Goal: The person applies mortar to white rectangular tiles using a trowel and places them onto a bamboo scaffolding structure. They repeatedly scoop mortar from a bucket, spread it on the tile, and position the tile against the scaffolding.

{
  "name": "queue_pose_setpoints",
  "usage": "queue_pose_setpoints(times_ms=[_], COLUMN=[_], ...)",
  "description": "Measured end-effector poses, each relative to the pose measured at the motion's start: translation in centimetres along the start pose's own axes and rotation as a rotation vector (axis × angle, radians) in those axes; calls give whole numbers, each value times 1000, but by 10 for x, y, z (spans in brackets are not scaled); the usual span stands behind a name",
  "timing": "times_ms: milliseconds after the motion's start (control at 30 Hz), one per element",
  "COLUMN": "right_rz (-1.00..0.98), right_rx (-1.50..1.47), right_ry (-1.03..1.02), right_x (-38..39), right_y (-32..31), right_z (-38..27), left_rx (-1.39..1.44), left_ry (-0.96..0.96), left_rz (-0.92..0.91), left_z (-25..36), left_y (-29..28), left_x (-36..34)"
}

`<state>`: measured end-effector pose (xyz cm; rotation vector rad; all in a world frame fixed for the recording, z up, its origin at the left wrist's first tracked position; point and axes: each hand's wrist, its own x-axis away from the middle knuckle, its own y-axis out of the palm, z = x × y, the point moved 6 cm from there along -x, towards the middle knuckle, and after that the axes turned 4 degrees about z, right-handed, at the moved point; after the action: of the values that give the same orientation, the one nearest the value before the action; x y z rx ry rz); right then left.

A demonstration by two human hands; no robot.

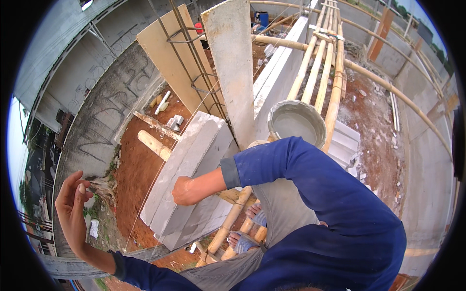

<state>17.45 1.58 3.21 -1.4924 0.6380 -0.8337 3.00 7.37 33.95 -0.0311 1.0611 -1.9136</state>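
Note:
My left hand (pixel 74 208) is raised at the far left, out beyond the block wall, fingers loosely curved and apart, with nothing clearly held. My right hand (pixel 187 190) is closed in a fist on the pale lightweight-block wall (pixel 204 145); what, if anything, is inside it is hidden. A thin string (pixel 141 206) runs along the wall's left edge. Beyond the wall's far end stand a pale upright board (pixel 227 53), a plywood board (pixel 162 48) and a rebar cage (pixel 199 82). A round bucket of grey mortar (pixel 296 121) sits on bamboo poles beside my right arm.
My sandalled feet (pixel 250 237) stand on bamboo scaffolding (pixel 228 225), above red soil (pixel 133 169). Bamboo rails (pixel 315 72) run away to the right. Loose blocks (pixel 342 143) lie below on the right. A concrete wall (pixel 97 136) curves along the left. Another block wall (pixel 276 68) stands farther ahead.

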Motion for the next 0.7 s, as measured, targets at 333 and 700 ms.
queue_pose_setpoints(times_ms=[333,700], right_rz=[59,38], right_rx=[19,12], right_ry=[-22,-4], right_x=[-6,-12], right_y=[10,16], right_z=[2,5], left_rx=[27,50], left_ry=[-15,-29], left_rz=[-33,-55], left_z=[-1,-6], left_y=[6,7], left_x=[-3,-5])
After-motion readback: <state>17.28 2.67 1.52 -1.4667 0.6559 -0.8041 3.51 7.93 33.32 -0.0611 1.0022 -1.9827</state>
